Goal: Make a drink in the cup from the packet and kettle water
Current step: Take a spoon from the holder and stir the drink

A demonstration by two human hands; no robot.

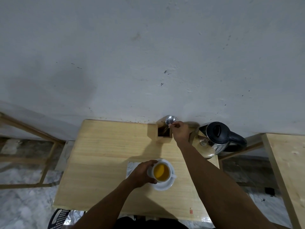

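While the left hand (142,173) grips the filled cup (161,172) on its saucer (166,185) near the table's (102,154) front edge, the right hand (180,132) pinches a spoon (170,120) above the wooden holder (163,134) beside the kettle (214,138) at the wall edge, with bare tabletop left of both.

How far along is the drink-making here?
Mostly done: the white ceramic cup on its white saucer already holds yellow-orange liquid, and the steel kettle with black lid stands on the wooden table. In hand: the left hand steadies the cup while the right hand holds a metal spoon at the wooden holder. Stirring looks left.
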